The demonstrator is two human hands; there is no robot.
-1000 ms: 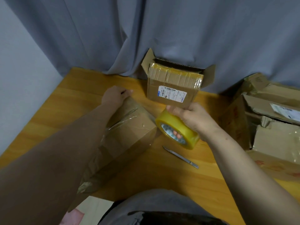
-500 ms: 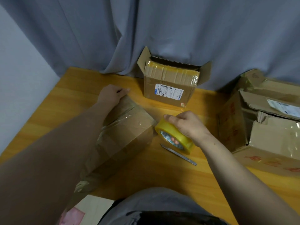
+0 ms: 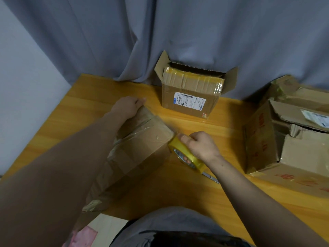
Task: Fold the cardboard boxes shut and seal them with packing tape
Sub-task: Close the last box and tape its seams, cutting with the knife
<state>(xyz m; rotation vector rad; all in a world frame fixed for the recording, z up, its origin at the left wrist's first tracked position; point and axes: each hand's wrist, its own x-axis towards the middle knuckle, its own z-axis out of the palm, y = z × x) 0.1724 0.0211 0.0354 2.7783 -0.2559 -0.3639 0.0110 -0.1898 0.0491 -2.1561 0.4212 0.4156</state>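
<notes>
Now, left hand (image 3: pixel 127 106): grip curled over the far top edge of the taped box, steadying it.
Taped box (image 3: pixel 142 147): one, flaps shut, clear tape across its top; lies on the wooden surface (image 3: pixel 89 122), left of centre.
Tape roll (image 3: pixel 194 161): one, yellow, touching the taped box's right corner.
Right hand (image 3: pixel 203 146): grip clasped round the tape roll.
Knife (image 3: pixel 211 177): one, slim, mostly hidden under the right wrist.
Labelled box (image 3: pixel 190 97): one, at the back, flaps open.
Crumpled boxes (image 3: pixel 267 139): at least two, far right, flaps loose.
Progress: one box looks nearly sealed; three or more are left.
</notes>
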